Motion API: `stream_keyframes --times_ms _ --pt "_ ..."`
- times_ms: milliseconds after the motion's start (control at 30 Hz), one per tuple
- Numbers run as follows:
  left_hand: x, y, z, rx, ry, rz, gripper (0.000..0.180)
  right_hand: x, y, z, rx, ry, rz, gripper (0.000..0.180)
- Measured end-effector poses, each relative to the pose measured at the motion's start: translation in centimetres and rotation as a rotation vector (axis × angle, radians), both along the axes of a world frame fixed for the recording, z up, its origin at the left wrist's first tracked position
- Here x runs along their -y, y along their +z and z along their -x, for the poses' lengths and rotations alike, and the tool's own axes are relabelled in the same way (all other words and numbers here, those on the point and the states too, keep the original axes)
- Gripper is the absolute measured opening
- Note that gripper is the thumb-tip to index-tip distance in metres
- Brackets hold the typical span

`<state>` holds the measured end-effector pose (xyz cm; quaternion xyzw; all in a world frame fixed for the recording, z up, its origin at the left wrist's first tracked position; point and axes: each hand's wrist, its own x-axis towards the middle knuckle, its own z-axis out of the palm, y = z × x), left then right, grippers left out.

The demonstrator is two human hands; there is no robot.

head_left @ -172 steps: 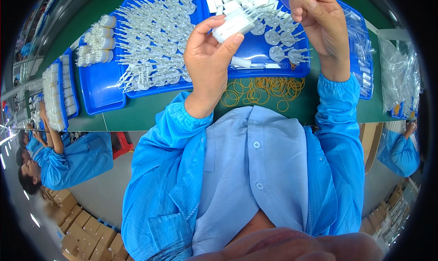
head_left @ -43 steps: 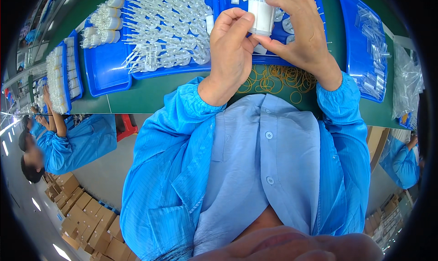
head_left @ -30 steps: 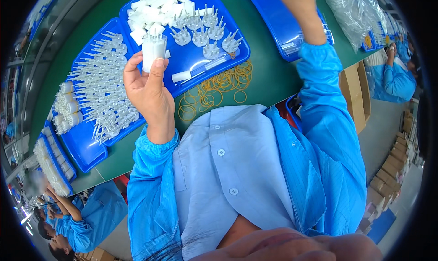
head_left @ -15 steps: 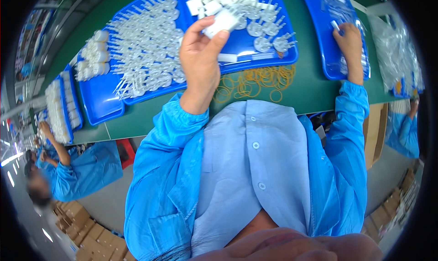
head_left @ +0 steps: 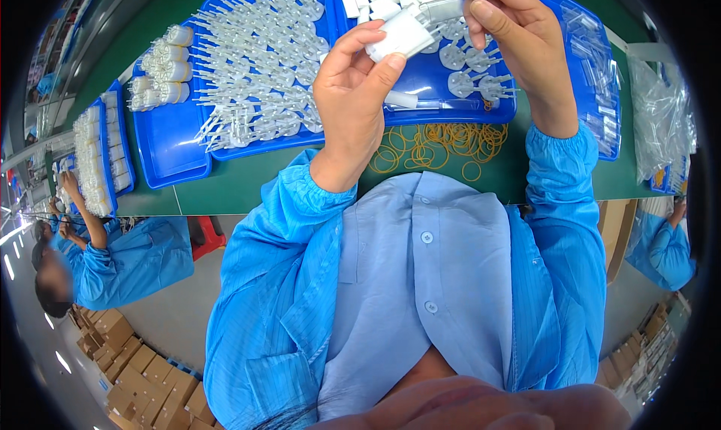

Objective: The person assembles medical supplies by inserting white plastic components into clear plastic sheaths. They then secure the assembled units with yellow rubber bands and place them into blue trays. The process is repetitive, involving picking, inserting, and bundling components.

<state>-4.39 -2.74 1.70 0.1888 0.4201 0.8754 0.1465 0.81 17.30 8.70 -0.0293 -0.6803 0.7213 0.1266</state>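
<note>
Green tabletop (head_left: 248, 186) carrying blue trays (head_left: 173, 141) of clear plastic parts (head_left: 255, 62) and loose yellow rubber bands (head_left: 443, 144). Left hand (head_left: 357, 92) grasping a white bundle (head_left: 402, 36) above the trays; right hand (head_left: 518, 32) pinching a clear sleeve (head_left: 451, 8) beside it. Cardboard boxes (head_left: 143, 370) on the floor.

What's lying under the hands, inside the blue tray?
In the blue tray under the left hand and right hand lie white blocks and clear plastic pieces. Whatever sits directly beneath the hands is covered.
</note>
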Motion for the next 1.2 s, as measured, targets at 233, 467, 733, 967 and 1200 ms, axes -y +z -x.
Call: stream_keyframes --times_ms 233,467,733,967,1200 --pt "0.1 -0.5 -0.1 0.047 0.02 0.031 0.025 -1.5 -2.0 1.0 -0.068 0.047 0.198 0.019" --pt "0.0 -0.2 -0.2 0.093 -0.018 -0.058 0.027 -2.6 -3.0 1.3 -0.076 0.085 0.282 0.024" --pt "-0.1 -1.0 -0.1 -0.116 0.082 0.063 0.026 -1.8 -2.7 1.1 -0.046 0.011 0.096 0.022" --pt "0.2 -0.7 -0.2 -0.037 0.05 0.063 0.027 -1.3 -1.4 0.2 -0.165 -0.011 -0.182 0.02" --pt "0.1 -0.4 -0.4 -0.055 0.012 0.001 0.029 -1.1 -1.3 0.1 -0.19 -0.006 -0.161 0.021"
